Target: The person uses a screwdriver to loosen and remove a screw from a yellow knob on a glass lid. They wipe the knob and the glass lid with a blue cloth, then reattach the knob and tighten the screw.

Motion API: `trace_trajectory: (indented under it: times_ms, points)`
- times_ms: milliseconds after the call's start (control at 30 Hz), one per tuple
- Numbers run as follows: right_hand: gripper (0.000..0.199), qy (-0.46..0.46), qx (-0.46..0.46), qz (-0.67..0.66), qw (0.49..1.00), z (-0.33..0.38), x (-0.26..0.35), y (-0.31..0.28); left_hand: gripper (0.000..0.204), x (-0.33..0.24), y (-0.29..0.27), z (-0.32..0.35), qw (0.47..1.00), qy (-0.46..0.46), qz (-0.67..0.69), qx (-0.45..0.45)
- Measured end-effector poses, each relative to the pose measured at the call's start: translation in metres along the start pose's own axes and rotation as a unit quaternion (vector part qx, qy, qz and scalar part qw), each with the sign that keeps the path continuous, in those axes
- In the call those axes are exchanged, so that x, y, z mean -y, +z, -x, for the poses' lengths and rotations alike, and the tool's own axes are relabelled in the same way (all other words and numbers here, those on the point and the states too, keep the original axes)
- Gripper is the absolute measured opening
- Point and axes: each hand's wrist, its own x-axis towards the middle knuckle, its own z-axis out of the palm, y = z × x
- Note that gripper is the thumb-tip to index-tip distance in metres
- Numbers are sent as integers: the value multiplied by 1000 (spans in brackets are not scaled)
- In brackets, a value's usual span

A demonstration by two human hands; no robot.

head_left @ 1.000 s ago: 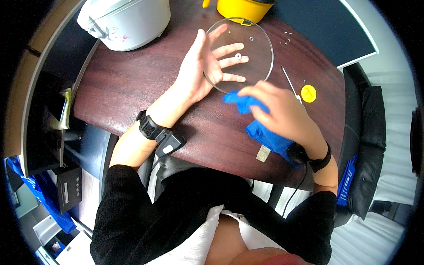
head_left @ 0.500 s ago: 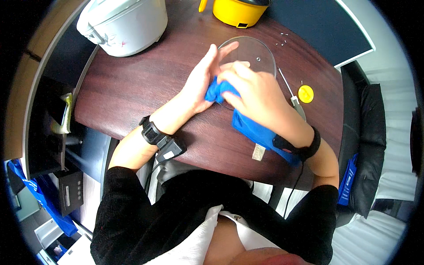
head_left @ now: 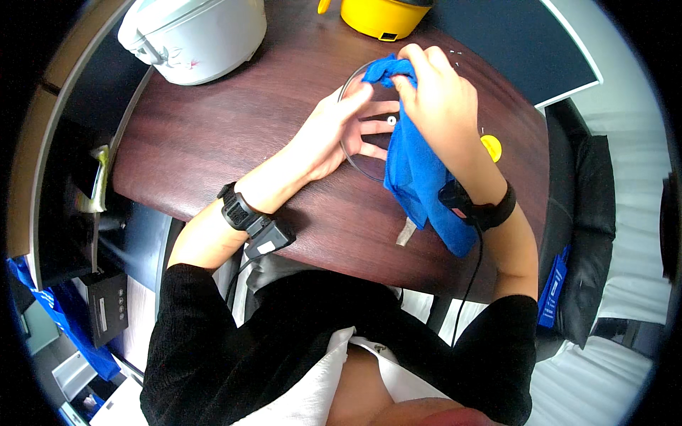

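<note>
A round clear glass lid [head_left: 376, 138] with a dark rim and a small light ring at its centre hole is held in my left hand [head_left: 341, 131]. Its fingers spread behind the glass and show through it, while the thumb lies at the rim. My right hand [head_left: 442, 89] grips a blue cloth [head_left: 419, 170], pinching a bunched part against the lid's far edge. The rest of the cloth hangs down toward my right wrist, with a pale tag [head_left: 406, 233] at its lower end. Cloth and right hand cover the lid's right side.
A white rice cooker [head_left: 206, 42] stands at the far left of the brown table [head_left: 192, 149], and a yellow pot [head_left: 383, 18] at the back. On the right lies a yellow round knob [head_left: 491, 148]. Small screws [head_left: 455, 52] lie beyond my right hand. Cables trail from both wrist straps.
My right hand and the bunched cloth have moved from the lid's near left edge to its far edge. The cloth now drapes across the lid's right side, and the screwdriver has become hidden.
</note>
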Motion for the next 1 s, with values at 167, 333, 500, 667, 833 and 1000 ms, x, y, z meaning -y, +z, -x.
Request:
trace_trajectory:
  times_ms: [167,333,500,667,833,1000]
  points:
    - [23,-3,5,93,996,8,-21,-5,67,-5,-3,2,1000,12,-26,-6]
    - [22,-50,58,113,991,28,-30,-8,65,-3,-7,2,999,30,-5,-15]
    - [24,-68,185,4,980,59,-21,-17,65,-6,-8,3,998,43,-14,-46]
    - [26,-109,220,-142,959,67,24,-23,64,-1,-6,3,997,40,-22,-64]
    - [27,-82,122,-174,974,45,44,-3,63,4,4,3,995,20,28,-89]
    - [24,-8,24,-80,996,17,17,14,74,5,5,2,996,-14,3,-88]
